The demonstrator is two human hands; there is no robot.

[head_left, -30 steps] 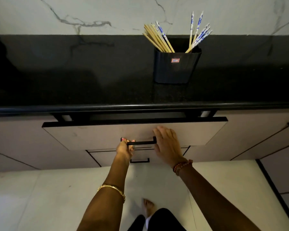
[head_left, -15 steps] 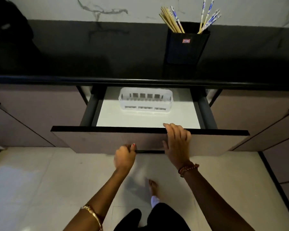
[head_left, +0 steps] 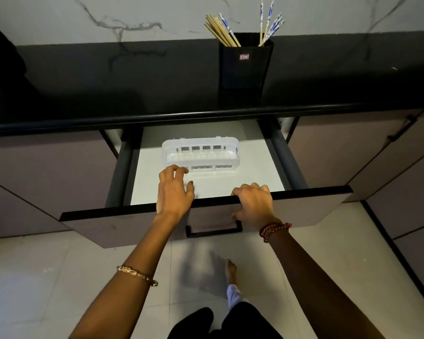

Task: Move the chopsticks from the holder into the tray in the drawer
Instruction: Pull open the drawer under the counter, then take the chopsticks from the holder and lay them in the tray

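Your left hand hovers loose and empty just below the tray, whose long axis runs left-right. Your right hand curls over the drawer front. The chopsticks stand in the holder, upper centre, nearer your right.

Black holder, blue-patterned chopsticks
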